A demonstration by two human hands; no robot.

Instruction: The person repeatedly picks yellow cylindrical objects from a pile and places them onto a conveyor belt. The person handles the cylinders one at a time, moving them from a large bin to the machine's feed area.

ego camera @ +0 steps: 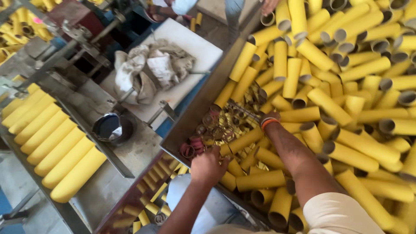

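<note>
A large metal bin (196, 113) holds a heap of several yellow cardboard tubes (346, 112). Small metal and pink rings (203, 134) lie at its near-left corner. My left hand (208, 167) reaches over the bin's edge, its fingers curled down among short yellow tubes beside the pink rings. What the fingers hold is hidden. My right arm stretches across the heap, with an orange band (268, 122) at the wrist. My right hand (262, 115) is mostly buried among tubes and rings, so its grip is not visible.
A sloped tray (113, 161) at left carries a row of long yellow tubes (56, 143). A dark round bowl (110, 128) sits beside a white board (203, 50) with a crumpled cloth (151, 69). Small yellow tubes (151, 195) fill a lower box. Another person's hand (268, 5) shows at top.
</note>
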